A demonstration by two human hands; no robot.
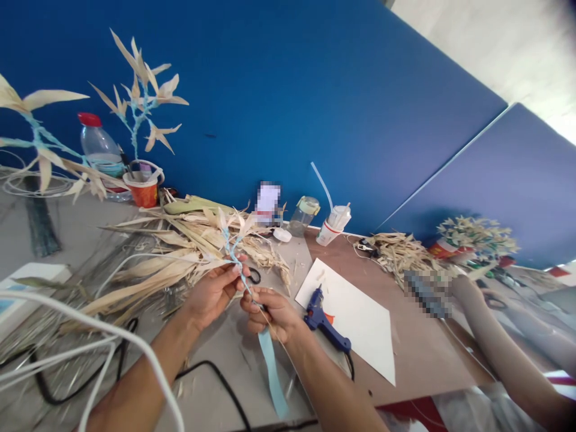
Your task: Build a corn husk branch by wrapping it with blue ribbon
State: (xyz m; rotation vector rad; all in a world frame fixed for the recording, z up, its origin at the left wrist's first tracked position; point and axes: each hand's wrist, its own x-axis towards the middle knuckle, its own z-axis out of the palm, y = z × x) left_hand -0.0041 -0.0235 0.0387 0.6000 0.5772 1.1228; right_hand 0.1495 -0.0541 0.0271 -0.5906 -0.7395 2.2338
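A small branch (230, 247) wrapped in light-blue tape, with pale dried husk leaves at its top, is pinched in my left hand (216, 288). Just below, my right hand (270, 313) closes round the lower stem. From under its fingers a loose strip of light-blue tape (272, 375) hangs toward the table's front edge. A thin wire runs down beside that strip. Behind my hands lies a heap of dried corn husks (180, 246). The handles of a pair of scissors (254, 276), partly hidden, show near my fingers.
A blue glue gun (324, 321) lies on white board (360, 333) to the right. Jar (303, 216) and cup (333, 227) stand behind. Finished-looking branches rise from a red cup (143, 191) at left. White cable (135, 336) loops at front left. A co-worker's arm (490, 330) is at right.
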